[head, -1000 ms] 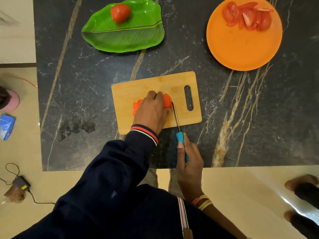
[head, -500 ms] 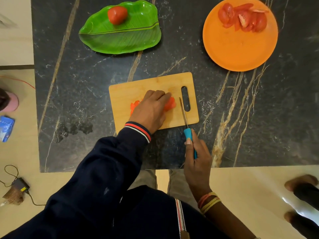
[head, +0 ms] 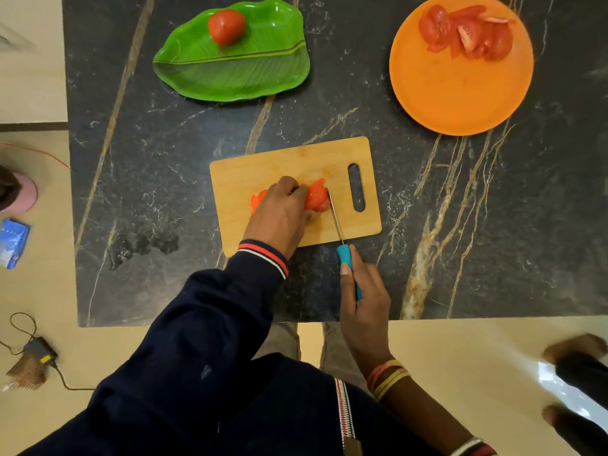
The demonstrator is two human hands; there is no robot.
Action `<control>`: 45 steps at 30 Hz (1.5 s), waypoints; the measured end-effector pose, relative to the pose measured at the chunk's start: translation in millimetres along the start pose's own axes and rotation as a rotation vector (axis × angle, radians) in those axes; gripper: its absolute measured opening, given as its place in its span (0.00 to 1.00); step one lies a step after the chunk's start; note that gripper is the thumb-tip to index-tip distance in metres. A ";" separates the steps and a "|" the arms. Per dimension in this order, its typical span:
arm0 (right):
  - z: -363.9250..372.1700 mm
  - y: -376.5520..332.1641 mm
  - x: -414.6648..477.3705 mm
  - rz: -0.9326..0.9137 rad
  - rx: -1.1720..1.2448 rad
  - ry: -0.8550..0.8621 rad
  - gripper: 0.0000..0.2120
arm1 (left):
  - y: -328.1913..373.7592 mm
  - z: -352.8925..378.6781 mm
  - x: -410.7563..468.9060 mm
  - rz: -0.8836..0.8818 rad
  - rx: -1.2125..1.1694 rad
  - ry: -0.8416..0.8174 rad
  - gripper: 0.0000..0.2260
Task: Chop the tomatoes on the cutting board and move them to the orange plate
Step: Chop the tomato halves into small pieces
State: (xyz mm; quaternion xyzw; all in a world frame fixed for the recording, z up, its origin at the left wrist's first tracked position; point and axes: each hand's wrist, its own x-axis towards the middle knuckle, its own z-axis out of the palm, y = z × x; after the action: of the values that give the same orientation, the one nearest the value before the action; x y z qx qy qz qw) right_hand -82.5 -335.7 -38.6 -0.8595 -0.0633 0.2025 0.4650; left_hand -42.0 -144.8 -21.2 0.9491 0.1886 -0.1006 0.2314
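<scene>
A wooden cutting board (head: pixel 283 166) lies in the middle of the black marble table. My left hand (head: pixel 279 215) presses down on cut tomato pieces (head: pixel 317 199) on the board; more pieces show at the hand's left side. My right hand (head: pixel 363 301) grips the blue handle of a thin knife (head: pixel 335 218), whose blade touches the right side of the tomato. The orange plate (head: pixel 450 93) at the far right holds several tomato slices (head: pixel 467 34). A whole tomato (head: pixel 227 26) rests on the green leaf-shaped plate (head: pixel 230 74) at the far left.
The table's near edge runs just below my right hand. On the floor at the left lie a blue packet (head: pixel 13 238), a pink object (head: pixel 19 192) and a charger with cable (head: pixel 39 350). Another person's feet (head: pixel 575 383) stand at the lower right.
The knife swung out to the right away from the tomato, then came back against its right side. My left hand stayed on the tomato pieces.
</scene>
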 end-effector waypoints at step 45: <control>-3.8 -4.1 -32.6 0.047 0.075 0.029 0.17 | -22.5 -9.8 15.2 0.336 0.069 -0.061 0.23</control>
State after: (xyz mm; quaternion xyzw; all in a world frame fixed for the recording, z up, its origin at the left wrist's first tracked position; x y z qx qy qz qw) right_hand -110.3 -346.0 -23.9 -0.8455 -0.0283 0.2031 0.4930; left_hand -36.3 -116.9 -25.8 0.9712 0.0165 -0.0956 0.2177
